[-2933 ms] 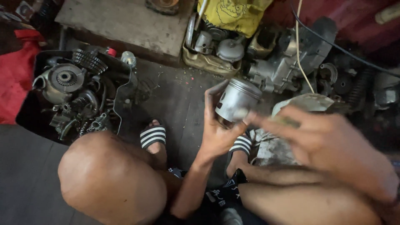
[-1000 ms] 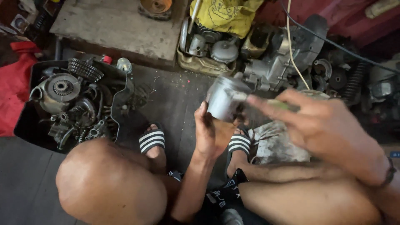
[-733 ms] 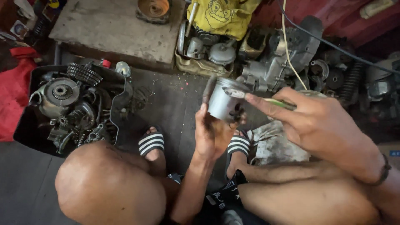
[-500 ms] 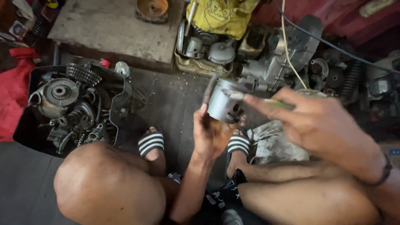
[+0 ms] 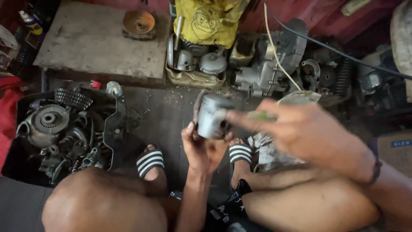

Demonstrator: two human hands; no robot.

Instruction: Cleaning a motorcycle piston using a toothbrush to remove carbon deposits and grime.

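A metal piston (image 5: pixel 212 116) is held at the centre of the frame by the left hand (image 5: pixel 201 146), whose fingers are curled up around its lower part from beneath. The right hand (image 5: pixel 309 133), large and blurred at centre right, is brought against the piston's right side, with a thin greenish tool (image 5: pixel 259 115) pinched between its fingers and pointed at the piston wall. Whether the tool tip touches the metal cannot be told through the blur.

The piston is already out of any engine and is kept in the air above the dark floor (image 5: pixel 163 111), between two striped sandals (image 5: pixel 150 162). By the look of it, the work is somewhere in the middle: the part is free and is being worked on by hand, and nothing shows it being fitted back. How much of its surface has been dealt with cannot be judged.

A black tray (image 5: pixel 109 129) of gears and engine parts is set at the left. An engine block (image 5: pixel 266 71) and a yellow cloth (image 5: pixel 210 21) are seen at the top, and a concrete slab (image 5: pixel 94 47) at upper left.
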